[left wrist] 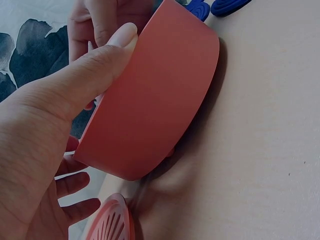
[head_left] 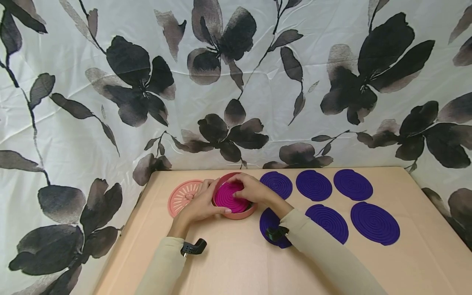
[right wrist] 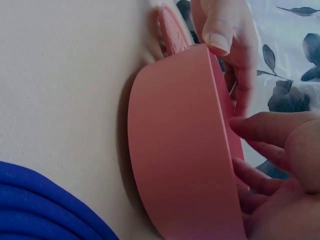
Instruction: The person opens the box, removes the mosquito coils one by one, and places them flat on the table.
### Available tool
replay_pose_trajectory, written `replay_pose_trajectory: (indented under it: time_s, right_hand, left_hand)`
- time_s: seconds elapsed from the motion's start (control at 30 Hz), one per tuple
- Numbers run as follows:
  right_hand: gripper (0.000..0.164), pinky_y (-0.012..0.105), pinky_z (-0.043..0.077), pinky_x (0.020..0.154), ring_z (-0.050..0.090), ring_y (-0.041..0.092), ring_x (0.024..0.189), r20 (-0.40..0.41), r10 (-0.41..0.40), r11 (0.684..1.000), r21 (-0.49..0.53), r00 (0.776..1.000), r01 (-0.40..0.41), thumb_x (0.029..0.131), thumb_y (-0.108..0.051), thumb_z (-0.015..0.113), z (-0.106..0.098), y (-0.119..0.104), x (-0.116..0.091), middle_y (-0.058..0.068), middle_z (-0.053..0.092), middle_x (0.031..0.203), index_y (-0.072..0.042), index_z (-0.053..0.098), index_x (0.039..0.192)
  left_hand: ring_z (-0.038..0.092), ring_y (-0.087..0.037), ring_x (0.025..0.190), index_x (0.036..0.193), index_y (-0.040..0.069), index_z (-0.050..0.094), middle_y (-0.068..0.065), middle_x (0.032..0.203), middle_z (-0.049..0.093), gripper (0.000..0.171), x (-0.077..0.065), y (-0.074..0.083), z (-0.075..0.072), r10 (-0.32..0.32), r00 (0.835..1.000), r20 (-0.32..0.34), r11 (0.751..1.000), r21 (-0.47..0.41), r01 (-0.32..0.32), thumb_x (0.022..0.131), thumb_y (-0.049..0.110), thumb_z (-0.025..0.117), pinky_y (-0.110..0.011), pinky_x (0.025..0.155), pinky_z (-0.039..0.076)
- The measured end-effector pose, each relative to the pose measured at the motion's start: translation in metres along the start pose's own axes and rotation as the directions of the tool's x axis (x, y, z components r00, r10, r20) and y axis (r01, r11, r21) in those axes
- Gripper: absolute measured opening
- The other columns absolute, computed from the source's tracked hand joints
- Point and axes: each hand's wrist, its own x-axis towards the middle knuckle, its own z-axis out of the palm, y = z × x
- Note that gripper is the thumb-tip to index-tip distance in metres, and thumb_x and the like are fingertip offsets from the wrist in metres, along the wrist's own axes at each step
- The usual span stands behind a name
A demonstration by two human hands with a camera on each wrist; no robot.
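Observation:
A round salmon-pink container (head_left: 241,215) stands at the back of the table, with a magenta mosquito coil (head_left: 226,198) in its mouth. My left hand (head_left: 200,207) holds the container from the left, its thumb on the near rim; in the left wrist view some of its fingers spread free behind the wall (left wrist: 150,90). From the right, my right hand (head_left: 254,190) reaches over the rim and pinches the coil between thumb and curled fingers. The right wrist view shows those fingertips (right wrist: 240,127) dipping past the rim, where the wall hides the coil.
Left of the container lies a slotted pink lid (head_left: 180,198). Several dark blue coils lie in two rows on the right, among them a back one (head_left: 313,185) and a front one (head_left: 375,223); my right forearm passes over the front row. A floral curtain (head_left: 228,90) hangs behind.

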Motion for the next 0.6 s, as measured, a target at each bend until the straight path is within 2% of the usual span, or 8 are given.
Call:
replay_pose_trajectory:
  time_s: [0.4,0.6]
  right_hand:
    - [0.045,0.042,0.047,0.107,0.057,0.027,0.128,0.008,0.019,0.999,-0.031,1.000,-0.019,0.093,-0.001,0.071,-0.0010,-0.0005,-0.0003,0.014,0.059,0.135,0.000,0.059,0.136]
    - [0.043,0.043,0.047,0.108,0.053,0.029,0.130,-0.019,0.022,0.994,-0.108,1.000,-0.024,0.092,0.000,0.071,0.0032,-0.0033,-0.0017,0.016,0.055,0.138,-0.001,0.061,0.134]
  left_hand:
    - [0.036,-0.022,0.134,0.160,0.021,0.029,-0.003,0.143,0.037,0.113,0.0006,0.0023,-0.0002,-0.008,1.000,-0.003,1.000,0.008,0.008,0.071,0.061,0.085,-0.051,0.104,0.044]
    - [0.037,-0.023,0.134,0.161,0.020,0.028,-0.004,0.143,0.036,0.115,0.0013,0.0017,-0.0015,-0.012,1.000,0.001,1.000,0.007,0.012,0.071,0.062,0.085,-0.051,0.105,0.044]
